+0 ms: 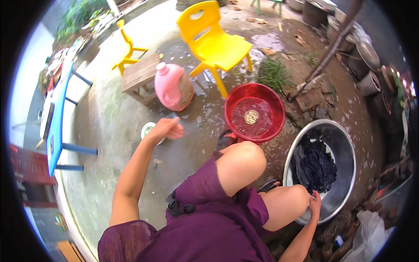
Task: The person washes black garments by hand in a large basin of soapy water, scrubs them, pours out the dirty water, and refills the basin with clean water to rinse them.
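My left hand [168, 128] hangs over the wet concrete floor, partly in front of a small white bowl [148, 128] with something green in it. It is slightly blurred, with the thumb apart from the fingers and nothing visible in its grasp. Beside my knee, my right hand [315, 203] is at the near side of a large metal basin [349, 160]. A small white thing shows at its fingertips; what it is and whether it is gripped cannot be made out. Dark wet-looking cloth [316, 167] lies inside that basin. A red plastic basin [281, 113] holding water stands before my knees.
A pink plastic jug [170, 86] stands by a low wooden stool [140, 73]. Beyond them are yellow plastic chairs [222, 49]. A blue table [59, 121] is at left. Bricks [309, 100], a leaning wooden pole [322, 62] and a plastic bag [368, 234] are at right.
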Motion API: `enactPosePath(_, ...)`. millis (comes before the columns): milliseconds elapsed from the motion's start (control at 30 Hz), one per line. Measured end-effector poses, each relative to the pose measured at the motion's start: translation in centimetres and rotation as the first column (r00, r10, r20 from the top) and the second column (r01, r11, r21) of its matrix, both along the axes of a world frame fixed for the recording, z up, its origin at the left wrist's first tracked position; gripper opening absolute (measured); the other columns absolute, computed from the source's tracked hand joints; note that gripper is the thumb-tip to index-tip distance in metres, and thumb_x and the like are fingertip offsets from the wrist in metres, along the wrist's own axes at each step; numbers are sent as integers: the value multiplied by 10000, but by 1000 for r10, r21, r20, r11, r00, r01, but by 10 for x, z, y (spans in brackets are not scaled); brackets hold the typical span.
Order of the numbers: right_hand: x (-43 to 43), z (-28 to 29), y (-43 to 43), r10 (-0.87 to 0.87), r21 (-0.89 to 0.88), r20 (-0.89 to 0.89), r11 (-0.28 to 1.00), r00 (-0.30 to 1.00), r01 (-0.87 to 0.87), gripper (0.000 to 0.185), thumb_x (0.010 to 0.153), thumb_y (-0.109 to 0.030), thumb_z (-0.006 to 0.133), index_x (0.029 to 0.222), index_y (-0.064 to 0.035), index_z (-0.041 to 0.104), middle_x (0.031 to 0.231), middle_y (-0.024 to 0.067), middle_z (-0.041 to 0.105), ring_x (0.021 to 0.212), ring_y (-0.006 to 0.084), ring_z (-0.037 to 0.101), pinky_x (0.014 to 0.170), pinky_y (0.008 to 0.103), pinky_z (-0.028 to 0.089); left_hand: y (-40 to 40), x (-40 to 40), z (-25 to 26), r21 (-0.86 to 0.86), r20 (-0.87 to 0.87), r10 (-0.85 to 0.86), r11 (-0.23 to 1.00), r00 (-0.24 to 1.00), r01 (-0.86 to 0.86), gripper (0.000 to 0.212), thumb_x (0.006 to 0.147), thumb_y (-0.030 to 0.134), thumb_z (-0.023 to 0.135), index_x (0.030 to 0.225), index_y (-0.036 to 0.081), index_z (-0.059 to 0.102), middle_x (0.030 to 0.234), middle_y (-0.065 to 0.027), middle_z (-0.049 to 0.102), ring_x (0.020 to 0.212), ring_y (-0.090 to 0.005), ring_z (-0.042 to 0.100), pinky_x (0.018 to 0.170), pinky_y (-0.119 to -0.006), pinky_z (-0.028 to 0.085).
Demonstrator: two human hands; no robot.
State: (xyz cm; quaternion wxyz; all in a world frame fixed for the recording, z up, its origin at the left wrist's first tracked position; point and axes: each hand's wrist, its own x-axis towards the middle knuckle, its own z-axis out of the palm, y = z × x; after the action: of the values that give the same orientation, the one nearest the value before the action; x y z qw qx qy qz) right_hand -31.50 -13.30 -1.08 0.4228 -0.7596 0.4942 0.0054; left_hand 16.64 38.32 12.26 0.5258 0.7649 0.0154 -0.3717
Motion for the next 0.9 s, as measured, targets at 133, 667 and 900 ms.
enactPosePath(133,1,-2,-17,28,-17,110,1000,994,-26,398,820,-74,587,1196,23,504,1175,151,549,1065,231,535,900,322,429,152,-31,-84,414,76,398,821,914,-392,365,891,253,443,710,-2,631,654,-131,645,542,-233,640,566,-347,539)
enactPosePath(667,242,132,25,603,-443,6,717,798,-538,295,807,-114,584,1081,-6,586,971,147,643,877,216,624,782,312,480,175,-132,-220,135,-298,750,645,590,-752,326,910,223,452,1086,-48,490,949,-209,607,730,-303,647,580,-367,538)
enactPosePath(900,398,182,131,817,-364,77,556,571,-747,277,818,-99,592,1085,-26,580,945,121,640,817,179,618,730,296,488,161,-64,-209,-144,-392,834,362,389,-921,339,918,174,441,1156,-68,430,1066,-235,564,840,-317,634,654,-375,539)
